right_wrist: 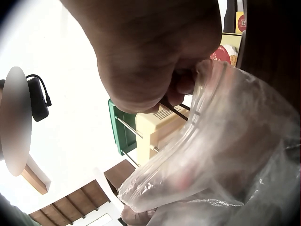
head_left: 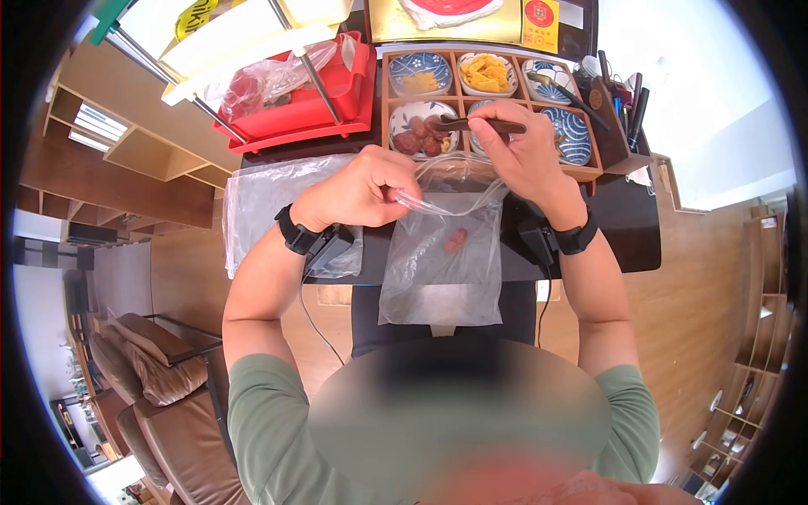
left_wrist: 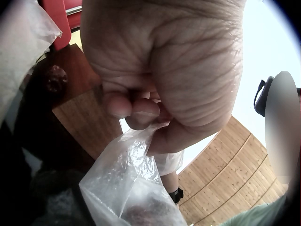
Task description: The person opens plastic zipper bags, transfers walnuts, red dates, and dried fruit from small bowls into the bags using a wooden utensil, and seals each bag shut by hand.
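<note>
My left hand (head_left: 370, 189) pinches the rim of a clear zip bag (head_left: 442, 282) between thumb and fingers. The bag hangs over the table's front edge with its mouth spread, and one reddish dried date (head_left: 455, 241) lies inside. In the right wrist view the bag's rim passes close by my right hand (head_left: 526, 156). That hand grips a slim dark brown utensil (head_left: 497, 125), whose far end reaches over a patterned bowl (head_left: 404, 113) of wrinkled red dates (head_left: 412, 141). Two dark prongs (right_wrist: 175, 111) show below the right fingers.
The bowl stands in a divided wooden tray (head_left: 467, 101) among other bowls, one with yellow dried slices (head_left: 486, 74). Left of it is a red bin (head_left: 362, 93) holding plastic bags. More clear bags (head_left: 278, 210) lie at the table's left. A wooden pen holder (head_left: 619, 126) stands right.
</note>
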The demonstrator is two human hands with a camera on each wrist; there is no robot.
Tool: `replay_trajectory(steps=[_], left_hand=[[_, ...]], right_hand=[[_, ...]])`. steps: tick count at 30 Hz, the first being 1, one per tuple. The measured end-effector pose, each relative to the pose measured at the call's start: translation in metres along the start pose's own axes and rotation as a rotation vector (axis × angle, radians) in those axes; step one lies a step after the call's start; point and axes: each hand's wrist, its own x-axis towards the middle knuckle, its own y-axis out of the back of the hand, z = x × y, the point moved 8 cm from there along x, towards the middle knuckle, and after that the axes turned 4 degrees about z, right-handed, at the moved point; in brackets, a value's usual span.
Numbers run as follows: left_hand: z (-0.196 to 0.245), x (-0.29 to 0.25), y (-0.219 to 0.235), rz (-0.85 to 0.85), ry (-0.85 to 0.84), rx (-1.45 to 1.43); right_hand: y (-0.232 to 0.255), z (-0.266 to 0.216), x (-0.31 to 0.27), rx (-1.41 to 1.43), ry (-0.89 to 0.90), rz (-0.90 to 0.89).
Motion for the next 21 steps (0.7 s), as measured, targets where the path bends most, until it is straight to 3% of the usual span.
replay_trajectory(steps=[10,16,21], left_hand=[[-0.002,0.0,-0.001,0.011,-0.039,-0.009],[-0.003,-0.001,-0.001,0.014,-0.037,-0.002],[-0.003,-0.001,-0.001,0.011,-0.042,-0.004]], right_hand=[[-0.015,-0.003,0.0,0.073,0.064,-0.052],[-0.026,-0.017,0.002,-0.077,0.062,-0.155],[-0.036,-0.035,0.001,-0.189,0.25,-0.207]])
